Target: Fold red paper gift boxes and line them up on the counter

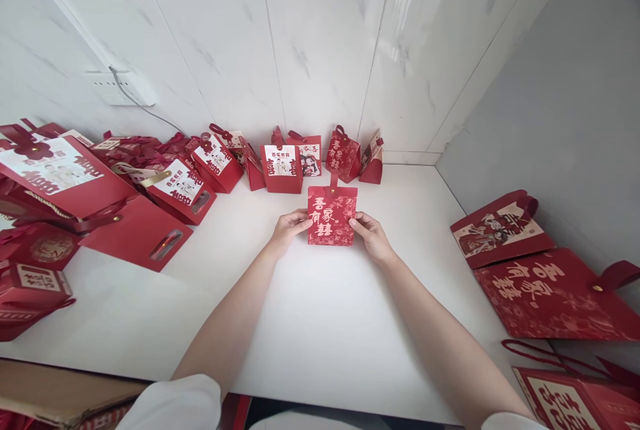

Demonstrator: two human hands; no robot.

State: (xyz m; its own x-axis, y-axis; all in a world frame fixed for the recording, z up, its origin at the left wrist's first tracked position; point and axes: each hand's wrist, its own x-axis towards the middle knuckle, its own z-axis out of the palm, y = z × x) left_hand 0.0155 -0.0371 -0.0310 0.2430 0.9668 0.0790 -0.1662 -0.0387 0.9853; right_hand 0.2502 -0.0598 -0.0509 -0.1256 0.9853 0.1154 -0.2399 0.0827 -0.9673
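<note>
Between my two hands stands a red gift box with pale pink characters, a floral print and a strap handle rising from its top. My left hand grips its left edge, the thumb lying on the front face. On the opposite edge my right hand has its thumb on the front and its fingers behind. What the fingers touch at the back is hidden. Behind it, near the wall, are a red box with a white printed front and a floral red box.
Many red boxes crowd the left side, including a flat one with a cut-out window. More red boxes lie at the right by a grey panel. A tiled wall bounds the white table; a cardboard box sits lower left.
</note>
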